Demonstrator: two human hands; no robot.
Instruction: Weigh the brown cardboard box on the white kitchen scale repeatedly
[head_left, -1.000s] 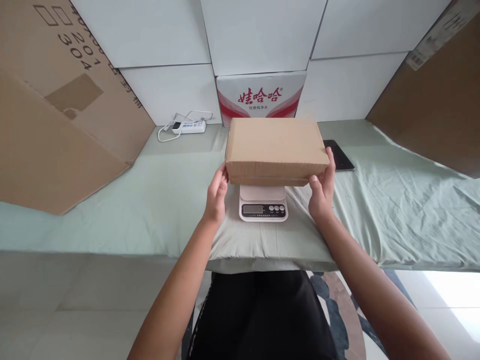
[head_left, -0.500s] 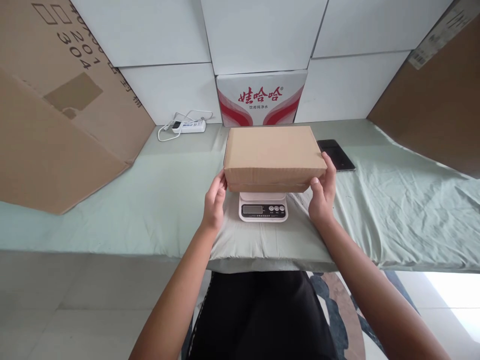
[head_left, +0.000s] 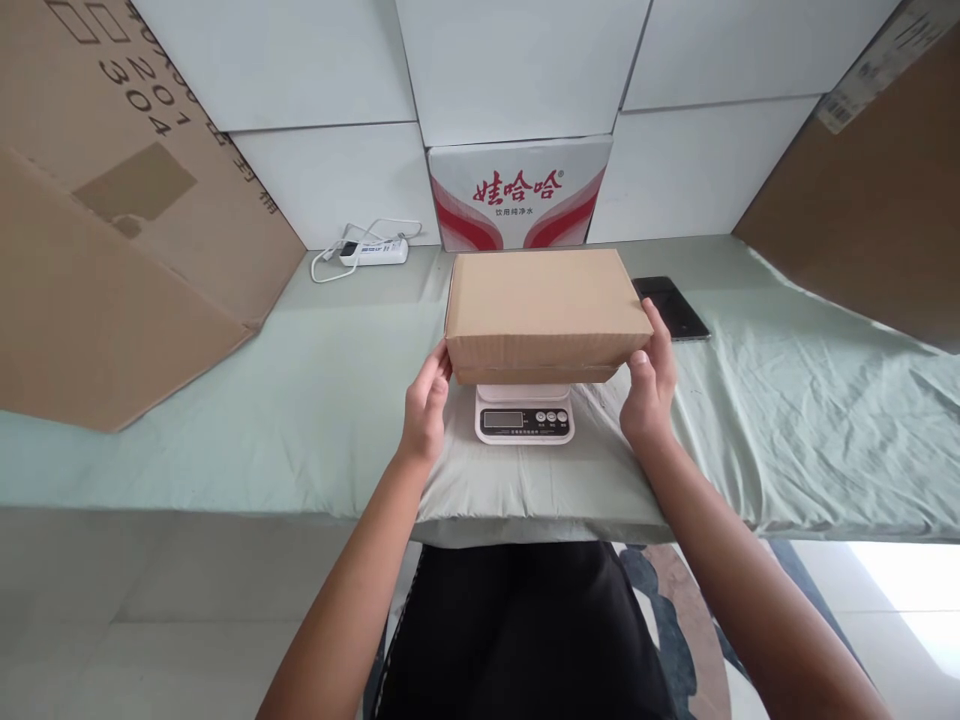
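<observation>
- Centrally in the frame, a closed brown cardboard box (head_left: 547, 295) sits over a small white scale (head_left: 525, 422), whose front edge and display stick out below it. Whether the box's full weight rests there cannot be told.
- The left hand (head_left: 427, 405) has its fingers against the box's left side, near the lower front corner; the right hand (head_left: 651, 395) has its fingers against the right side, thumb near the front corner. The hands hold the box between them.
- The step appears to be steadying the box on the scale. The next move seems to call for keeping it level and easing off both sides evenly; no reading can be made out on the display.
- Right of the box, partly behind it, a flat black device (head_left: 679, 312) lies on the cloth-covered bench (head_left: 337, 420), close to the right fingers.
- Behind stands a red-and-white printed carton (head_left: 517, 200); left of it, a white power strip (head_left: 375, 253) with its cord.
- Large cartons close in the upper left and upper right; nothing seems to block the hands.
</observation>
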